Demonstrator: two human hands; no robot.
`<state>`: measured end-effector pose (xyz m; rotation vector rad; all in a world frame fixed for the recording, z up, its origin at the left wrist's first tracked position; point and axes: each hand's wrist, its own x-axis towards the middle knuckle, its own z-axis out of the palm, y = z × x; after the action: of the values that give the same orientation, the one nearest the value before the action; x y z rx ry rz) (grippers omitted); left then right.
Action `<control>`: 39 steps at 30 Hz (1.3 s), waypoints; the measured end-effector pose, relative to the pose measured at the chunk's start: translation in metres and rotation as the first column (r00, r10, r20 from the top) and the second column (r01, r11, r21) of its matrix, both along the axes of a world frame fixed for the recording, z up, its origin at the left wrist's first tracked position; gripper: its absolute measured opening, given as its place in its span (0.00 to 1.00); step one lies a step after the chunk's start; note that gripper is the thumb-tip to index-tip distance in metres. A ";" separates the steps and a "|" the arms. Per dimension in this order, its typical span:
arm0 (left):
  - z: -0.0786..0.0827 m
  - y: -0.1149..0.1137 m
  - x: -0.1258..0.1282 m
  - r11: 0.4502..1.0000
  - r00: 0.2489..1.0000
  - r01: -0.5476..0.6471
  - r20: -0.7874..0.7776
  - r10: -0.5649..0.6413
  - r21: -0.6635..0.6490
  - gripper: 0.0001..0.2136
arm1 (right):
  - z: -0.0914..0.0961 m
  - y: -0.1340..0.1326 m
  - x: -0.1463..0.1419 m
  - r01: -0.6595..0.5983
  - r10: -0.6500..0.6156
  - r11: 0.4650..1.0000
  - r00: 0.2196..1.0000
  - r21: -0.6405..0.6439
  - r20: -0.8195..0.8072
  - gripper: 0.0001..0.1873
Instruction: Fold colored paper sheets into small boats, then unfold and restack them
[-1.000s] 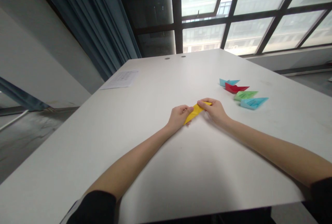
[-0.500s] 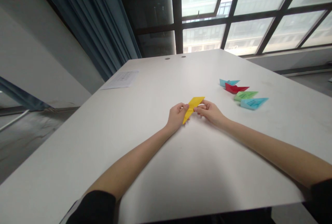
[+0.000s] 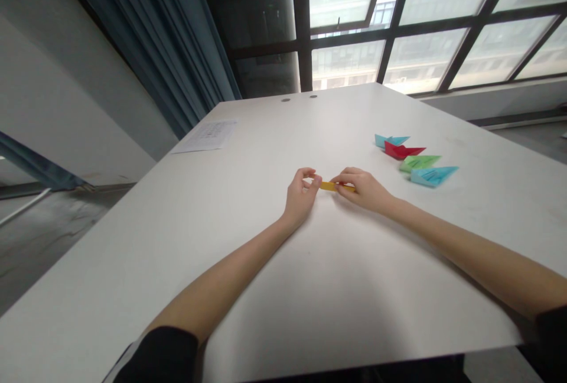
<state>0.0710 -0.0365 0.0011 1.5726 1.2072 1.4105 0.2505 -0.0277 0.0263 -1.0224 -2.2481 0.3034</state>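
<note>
A folded piece of yellow paper (image 3: 328, 186) is held between my two hands over the middle of the table, seen nearly edge-on as a thin strip. My left hand (image 3: 302, 192) pinches its left end between thumb and fingers. Closed on the right part is my right hand (image 3: 361, 188), with the thumb below and the fingers over the top, so much of that end is hidden. To the right of it lie several folded paper boats: a blue one (image 3: 433, 177) nearest, then a green one (image 3: 419, 163), a red one (image 3: 402, 151) and another blue one (image 3: 390, 141).
The white table (image 3: 266, 288) stretches away to a large window. A printed sheet (image 3: 208, 136) lies near its far left edge. Two round holes are set into the far end. A blue curtain (image 3: 163, 40) hangs at the left behind the table.
The yellow paper has turned from showing a broad slanted face to lying level and nearly edge-on. My right hand has closed further over its right end, and my left fingers have shifted to its left tip.
</note>
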 end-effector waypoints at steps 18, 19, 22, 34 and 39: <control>0.000 0.000 -0.003 1.000 0.973 0.012 -0.229 -0.006 0.025 0.03 | 0.005 -0.002 0.005 -0.157 0.132 0.980 0.972 0.119 0.195 0.13; 0.000 0.000 -0.003 1.000 0.971 0.012 -0.239 -0.006 0.023 0.03 | 0.006 -0.003 0.005 -0.169 0.143 0.979 0.969 0.116 0.203 0.13; 0.000 0.000 -0.003 0.999 0.960 0.023 -0.279 -0.015 0.022 0.03 | 0.008 -0.004 0.005 -0.191 0.174 0.979 0.965 0.069 0.196 0.13; 0.004 -0.005 -0.003 0.998 0.943 0.033 -0.332 -0.015 0.049 0.03 | 0.021 -0.003 0.010 -0.222 0.232 0.973 0.921 -0.067 0.313 0.15; 0.001 -0.004 -0.003 0.995 0.930 0.062 -0.366 -0.030 0.076 0.05 | 0.018 0.000 0.007 -0.155 0.181 0.983 0.912 -0.101 0.368 0.16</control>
<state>0.0678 -0.0402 0.0017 1.9749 1.3223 1.1849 0.2577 -0.0273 0.0447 -0.9901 -2.6993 0.2789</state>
